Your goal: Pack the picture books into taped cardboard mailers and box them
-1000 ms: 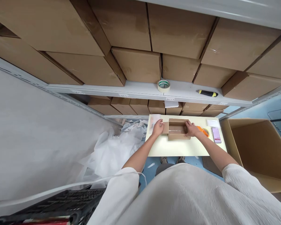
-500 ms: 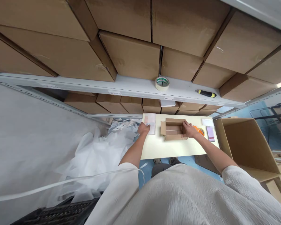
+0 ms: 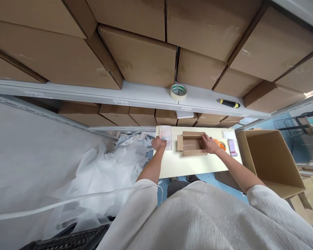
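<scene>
A small open cardboard box point(image 3: 194, 152) lies on the pale tabletop point(image 3: 182, 168), with one flap sticking out at its left end. My right hand point(image 3: 210, 144) grips the box's right end, fingers toward the far side and thumb toward the near side. Left of the box is a flat translucent plastic packet point(image 3: 167, 133) with a pinkish tint. My left hand point(image 3: 159, 143) is closed at its left edge, the thumb lying over the packet. Some of the left fingertips are hard to make out. Inside the box I see only bare brown cardboard.
Orange tape point(image 3: 221, 145), a purple packet point(image 3: 232, 147) and a white card point(image 3: 229, 134) lie right of the box. A large open carton point(image 3: 276, 163) stands beyond. White plastic sheeting point(image 3: 112, 170) heaps at left. The shelf ahead holds cartons, a tape roll point(image 3: 178, 92) and a cutter point(image 3: 228, 103).
The whole view has shifted slightly. Both hands stay at the same places on the packet and the box, and the left fingers look a little more spread.
</scene>
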Tool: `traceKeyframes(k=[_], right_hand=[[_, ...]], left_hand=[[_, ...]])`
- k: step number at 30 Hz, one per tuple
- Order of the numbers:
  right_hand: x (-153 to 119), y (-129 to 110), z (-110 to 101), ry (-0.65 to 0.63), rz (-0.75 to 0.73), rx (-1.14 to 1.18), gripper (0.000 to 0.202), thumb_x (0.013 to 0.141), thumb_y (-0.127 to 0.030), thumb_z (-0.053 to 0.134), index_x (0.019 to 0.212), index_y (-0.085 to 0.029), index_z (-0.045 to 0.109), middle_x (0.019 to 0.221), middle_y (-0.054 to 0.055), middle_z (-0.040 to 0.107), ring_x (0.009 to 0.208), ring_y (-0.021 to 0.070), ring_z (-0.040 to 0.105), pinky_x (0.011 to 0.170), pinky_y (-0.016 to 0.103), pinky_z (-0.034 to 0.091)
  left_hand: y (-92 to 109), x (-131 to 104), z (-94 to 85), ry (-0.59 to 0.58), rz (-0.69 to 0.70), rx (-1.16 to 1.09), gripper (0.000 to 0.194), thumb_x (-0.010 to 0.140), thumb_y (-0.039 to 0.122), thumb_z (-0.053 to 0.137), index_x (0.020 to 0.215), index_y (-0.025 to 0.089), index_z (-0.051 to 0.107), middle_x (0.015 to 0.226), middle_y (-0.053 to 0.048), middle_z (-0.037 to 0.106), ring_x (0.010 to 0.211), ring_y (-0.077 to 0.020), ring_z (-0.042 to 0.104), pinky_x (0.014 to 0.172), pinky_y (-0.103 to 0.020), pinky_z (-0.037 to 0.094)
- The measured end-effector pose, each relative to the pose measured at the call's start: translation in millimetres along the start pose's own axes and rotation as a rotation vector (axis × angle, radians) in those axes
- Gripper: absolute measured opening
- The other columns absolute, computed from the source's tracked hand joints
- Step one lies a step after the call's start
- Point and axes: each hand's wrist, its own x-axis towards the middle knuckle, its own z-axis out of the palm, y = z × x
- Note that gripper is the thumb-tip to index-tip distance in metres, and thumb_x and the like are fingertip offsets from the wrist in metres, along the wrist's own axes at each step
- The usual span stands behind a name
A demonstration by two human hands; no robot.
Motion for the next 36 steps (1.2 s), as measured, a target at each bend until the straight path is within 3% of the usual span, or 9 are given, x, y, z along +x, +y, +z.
traceKeyframes(k=[5,8,12,16,21,25,29,33,36], right_hand=[[-1.2,-0.5,-0.7,0.003,0.004,0.013,0.137,0.078,-0.063,0.088,0.176,-0.036,-0.005,0.184,0.013,0.006,0.141,0.0417,0.044,0.114,0.053,0.045],[-0.9,1.4,0.5,0.009,-0.009,0.04,0.136,0.078,-0.06,0.089,0.176,-0.038,-0.002,0.183,0.012,0.01,0.143,0.0416,0.043,0.114,0.054,0.045],[0.8,3.9,4.2,0.027,-0.03,0.077,0.136,0.075,-0.051,0.092,0.176,-0.038,0.003,0.182,0.011,0.015,0.143,0.0425,0.042,0.112,0.055,0.047],[2.5,5.6,8.3,0.053,-0.042,0.096,0.133,0.073,-0.046,0.093,0.175,-0.037,0.008,0.181,0.011,0.018,0.142,0.0421,0.043,0.111,0.056,0.049],[3.0,6.8,9.7,0.064,-0.051,0.11,0.129,0.071,-0.046,0.093,0.174,-0.037,0.015,0.179,0.011,0.021,0.141,0.0417,0.045,0.108,0.055,0.051],[-0.1,5.8,7.8,0.068,-0.049,0.139,0.129,0.07,-0.045,0.094,0.174,-0.036,0.018,0.179,0.013,0.023,0.142,0.0415,0.043,0.106,0.053,0.051],[-9.4,9.4,8.6,0.12,-0.071,0.211,0.133,0.07,-0.045,0.092,0.175,-0.034,0.012,0.178,0.013,0.028,0.14,0.04,0.045,0.109,0.051,0.048],[-19.4,15.8,14.2,0.175,-0.078,0.341,0.138,0.074,-0.042,0.089,0.177,-0.032,-0.002,0.159,0.015,0.053,0.14,0.038,0.049,0.108,0.047,0.047],[-21.7,17.9,18.5,0.191,-0.084,0.376,0.143,0.073,-0.041,0.09,0.176,-0.03,-0.009,0.155,0.015,0.057,0.139,0.0369,0.051,0.108,0.044,0.046]], left_hand=[[5.1,-4.6,-2.1,-0.076,-0.006,-0.043,0.039,0.093,0.03,0.07,0.128,0.027,0.056,0.123,-0.014,0.075,0.129,-0.0356,0.065,0.109,-0.05,0.042],[6.5,-6.1,-12.5,-0.116,-0.015,-0.116,0.04,0.089,0.032,0.074,0.124,0.028,0.057,0.123,-0.012,0.076,0.125,-0.0363,0.068,0.109,-0.051,0.042],[4.2,-11.7,-41.0,-0.07,0.059,-0.245,0.042,0.081,0.032,0.082,0.118,0.027,0.062,0.121,-0.009,0.077,0.123,-0.0366,0.07,0.108,-0.052,0.046],[5.3,-25.5,-78.1,0.017,0.196,-0.428,0.04,0.082,0.032,0.08,0.118,0.024,0.064,0.116,-0.005,0.078,0.112,-0.0272,0.073,0.101,-0.04,0.055],[33.2,-55.7,-109.1,0.029,0.443,-0.689,0.044,0.083,0.034,0.08,0.12,0.018,0.063,0.117,-0.008,0.077,0.107,-0.0254,0.074,0.09,-0.033,0.06],[68.3,-88.2,-98.5,-0.112,0.683,-0.695,0.043,0.081,0.033,0.083,0.117,0.018,0.063,0.116,-0.008,0.077,0.105,-0.027,0.074,0.09,-0.036,0.059],[89.0,-112.1,-69.5,-0.207,0.804,-0.311,0.032,0.08,0.027,0.083,0.107,0.024,0.068,0.106,-0.003,0.079,0.105,-0.0293,0.074,0.103,-0.042,0.052],[99.1,-115.8,-48.7,-0.281,0.849,0.042,0.032,0.08,0.024,0.083,0.109,0.027,0.07,0.099,-0.003,0.08,0.111,-0.0345,0.073,0.114,-0.049,0.042],[108.6,-112.4,-39.5,-0.325,0.885,0.191,0.033,0.076,0.023,0.084,0.106,0.027,0.072,0.101,-0.005,0.081,0.113,-0.0374,0.073,0.116,-0.052,0.039]])
